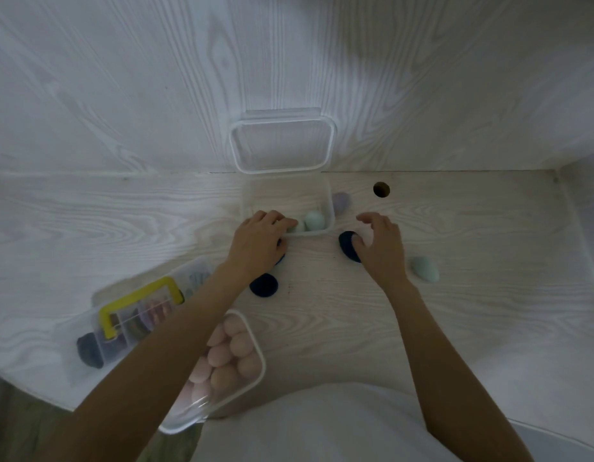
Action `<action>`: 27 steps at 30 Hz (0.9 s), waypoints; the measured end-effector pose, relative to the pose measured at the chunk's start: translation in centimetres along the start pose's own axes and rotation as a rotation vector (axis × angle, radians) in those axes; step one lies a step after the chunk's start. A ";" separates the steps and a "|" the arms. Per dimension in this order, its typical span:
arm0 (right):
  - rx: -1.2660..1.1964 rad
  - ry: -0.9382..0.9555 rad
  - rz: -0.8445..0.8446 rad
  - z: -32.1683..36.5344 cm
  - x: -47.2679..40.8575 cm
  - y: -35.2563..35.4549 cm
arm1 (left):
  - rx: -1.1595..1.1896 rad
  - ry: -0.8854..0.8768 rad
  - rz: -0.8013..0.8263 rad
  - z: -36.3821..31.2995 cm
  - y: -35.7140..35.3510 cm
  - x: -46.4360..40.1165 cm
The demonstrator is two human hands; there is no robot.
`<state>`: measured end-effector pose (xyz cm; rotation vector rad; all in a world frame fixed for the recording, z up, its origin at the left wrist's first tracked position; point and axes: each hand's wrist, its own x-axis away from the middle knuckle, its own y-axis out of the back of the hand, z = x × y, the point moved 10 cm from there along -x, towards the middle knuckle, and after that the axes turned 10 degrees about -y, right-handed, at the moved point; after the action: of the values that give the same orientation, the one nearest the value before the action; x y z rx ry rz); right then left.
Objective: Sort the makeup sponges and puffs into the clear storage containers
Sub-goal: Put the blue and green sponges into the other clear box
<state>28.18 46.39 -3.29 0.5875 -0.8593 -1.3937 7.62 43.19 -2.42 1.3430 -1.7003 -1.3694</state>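
Note:
A clear open container (329,208) stands at the back of the desk with its lid (282,143) leaning on the wall. Two mint sponges (314,221) lie inside it. My left hand (260,240) rests at the container's front left corner, fingers curled over its rim beside a mint sponge; a dark puff is partly hidden under the palm. My right hand (380,243) hovers with fingers spread and its thumb on a navy puff (348,245). Another navy puff (264,285) lies near my left wrist. A mint sponge (425,268) lies at the right.
A lilac sponge (342,200) sits behind the open container. A clear box of pink sponges (255,345) lies under my left forearm. A yellow-handled organiser (135,315) with mixed puffs stands at the left. A cable hole (381,189) is in the desk.

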 end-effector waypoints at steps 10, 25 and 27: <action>-0.165 -0.003 -0.025 0.6 0.4 1.9 | 0.013 0.014 -0.002 -0.2 0.3 -0.1; 0.435 0.494 0.318 12.0 -4.4 -8.1 | 0.028 0.023 0.010 -0.1 0.3 0.1; 0.457 0.464 0.356 11.6 -4.5 -8.5 | 0.027 0.024 0.026 0.0 0.3 0.0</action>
<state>13.99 51.35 -4.07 1.0052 -0.8507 -0.6933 7.47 43.19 -2.16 1.3419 -1.7210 -1.3152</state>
